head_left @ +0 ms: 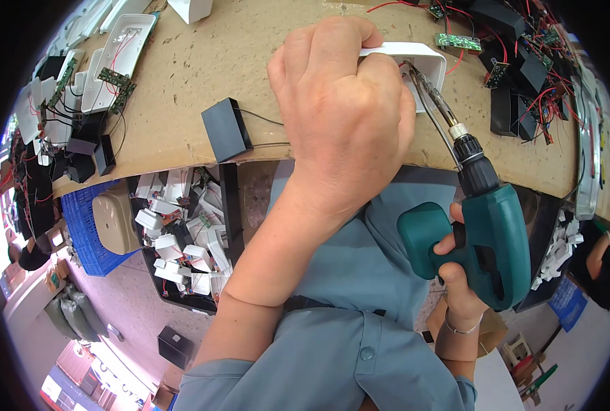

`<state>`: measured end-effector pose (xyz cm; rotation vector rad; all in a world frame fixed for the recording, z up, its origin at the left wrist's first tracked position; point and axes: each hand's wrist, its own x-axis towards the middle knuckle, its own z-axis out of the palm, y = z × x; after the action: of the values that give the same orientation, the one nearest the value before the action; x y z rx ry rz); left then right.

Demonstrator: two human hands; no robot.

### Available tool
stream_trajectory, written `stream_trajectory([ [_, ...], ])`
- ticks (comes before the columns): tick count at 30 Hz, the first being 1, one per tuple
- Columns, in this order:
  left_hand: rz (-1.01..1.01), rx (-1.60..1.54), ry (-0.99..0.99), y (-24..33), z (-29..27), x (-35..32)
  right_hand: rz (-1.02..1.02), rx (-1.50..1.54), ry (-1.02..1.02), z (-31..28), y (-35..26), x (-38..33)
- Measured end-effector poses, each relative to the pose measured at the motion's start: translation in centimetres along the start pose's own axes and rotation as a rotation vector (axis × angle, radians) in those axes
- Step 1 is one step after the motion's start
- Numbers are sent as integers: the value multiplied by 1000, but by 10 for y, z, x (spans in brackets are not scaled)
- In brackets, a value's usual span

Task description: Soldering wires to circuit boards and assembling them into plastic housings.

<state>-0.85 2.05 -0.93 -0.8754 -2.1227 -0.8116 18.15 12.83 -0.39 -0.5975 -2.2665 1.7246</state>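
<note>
My left hand (346,109) is closed over a white plastic housing (425,53) above the workbench, hiding much of it. My right hand (464,291) grips a dark green soldering gun (500,240), index finger at its trigger. A thin metal feed tube (442,127) runs alongside the soldering tip (436,99), and both reach into the open housing. Whether the tip touches anything inside cannot be made out. A flat black box (227,130) lies left of my left hand, with dark wires leading from it toward that hand.
Black boxes (517,75) with red wires and a green circuit board (458,43) lie at the right. White shells (127,48) and circuit boards (116,85) are at the left. Under the bench edge stand a bin of white parts (199,258) and a blue basket (86,233).
</note>
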Motion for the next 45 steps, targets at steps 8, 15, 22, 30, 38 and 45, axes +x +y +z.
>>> stream_trajectory([
  [8,-20,-31,8,-1,-2,-2,-28,-21,-14,-5,0,-9],
  [15,7,-43,24,-1,1,0,-98,61,152,-3,-8,-12],
  [22,-77,-192,-103,-11,-5,-10,-153,102,213,-1,-4,-11],
  [30,-135,-269,-281,-6,-27,-21,-231,379,74,-36,18,-18],
  [38,-256,-638,-53,-36,-83,-24,-280,391,17,-35,4,0],
  [45,-437,-548,-480,-115,-207,-84,-317,379,-35,-22,-7,11],
])
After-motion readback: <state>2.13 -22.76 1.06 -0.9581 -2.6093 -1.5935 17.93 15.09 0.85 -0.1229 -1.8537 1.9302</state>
